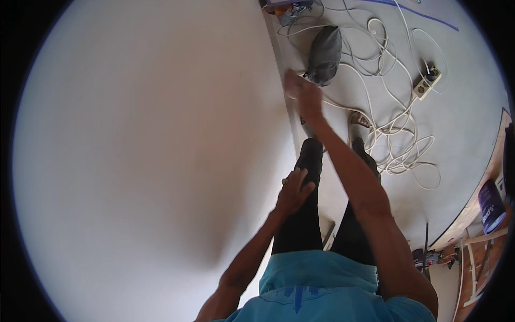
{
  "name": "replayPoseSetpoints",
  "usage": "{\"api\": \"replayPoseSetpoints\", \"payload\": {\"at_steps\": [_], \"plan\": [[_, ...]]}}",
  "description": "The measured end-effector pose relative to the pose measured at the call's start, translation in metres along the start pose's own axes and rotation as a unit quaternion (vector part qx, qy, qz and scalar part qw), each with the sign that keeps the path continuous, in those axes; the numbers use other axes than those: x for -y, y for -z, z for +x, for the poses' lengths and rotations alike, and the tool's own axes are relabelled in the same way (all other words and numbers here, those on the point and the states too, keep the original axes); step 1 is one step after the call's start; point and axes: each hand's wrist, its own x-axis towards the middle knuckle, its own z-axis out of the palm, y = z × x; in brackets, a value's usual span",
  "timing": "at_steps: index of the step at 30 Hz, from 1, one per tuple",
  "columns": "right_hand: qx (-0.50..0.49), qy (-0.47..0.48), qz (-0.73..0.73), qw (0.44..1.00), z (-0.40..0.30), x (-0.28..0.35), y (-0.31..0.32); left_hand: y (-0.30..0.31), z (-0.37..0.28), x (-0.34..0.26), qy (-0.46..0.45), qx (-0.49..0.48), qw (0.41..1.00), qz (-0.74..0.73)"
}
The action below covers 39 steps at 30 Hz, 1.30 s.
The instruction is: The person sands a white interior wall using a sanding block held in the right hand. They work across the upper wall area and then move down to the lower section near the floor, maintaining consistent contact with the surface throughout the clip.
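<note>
My right hand (306, 94) reaches down near the foot of the white wall (161, 141), just beside a dark plastic bag (325, 54) on the floor. The hand is blurred, and whether it holds anything is unclear. My left hand (293, 193) rests by my left thigh and knee in black trousers (299, 229), its fingers spread; a small yellowish thing (285, 181) shows at its outer edge. A white cable (350, 108) runs across the floor past my right hand and my sandalled feet.
Tangled white cable (396, 145) lies right of my feet. A power strip (427, 82) with a plug in it is at the upper right. A purple paint can (491, 207) and a wooden frame (468, 257) stand at the right rim. Bags (287, 14) lie by the wall at the top.
</note>
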Motion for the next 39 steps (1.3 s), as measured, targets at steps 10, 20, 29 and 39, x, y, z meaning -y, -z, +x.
{"api": "replayPoseSetpoints", "payload": {"at_steps": [10,20,29,39], "plan": [[-0.058,0.127,0.053,0.989,-0.006,0.108,-0.107,0.012,0.001,0.006,0.044,-0.012,0.999,-0.019],[0.038,-0.077,-0.092,0.992,0.041,-0.039,-0.128,0.014,0.014,0.001,-0.001,-0.084,0.994,-0.067],[-0.07,0.091,-0.017,0.993,0.06,0.009,-0.133,0.026,0.016,-0.006,-0.006,-0.108,0.994,-0.033],[-0.05,0.083,-0.056,0.994,0.099,0.022,-0.139,0.03,0.018,-0.009,0.013,-0.121,0.992,-0.04]]}}
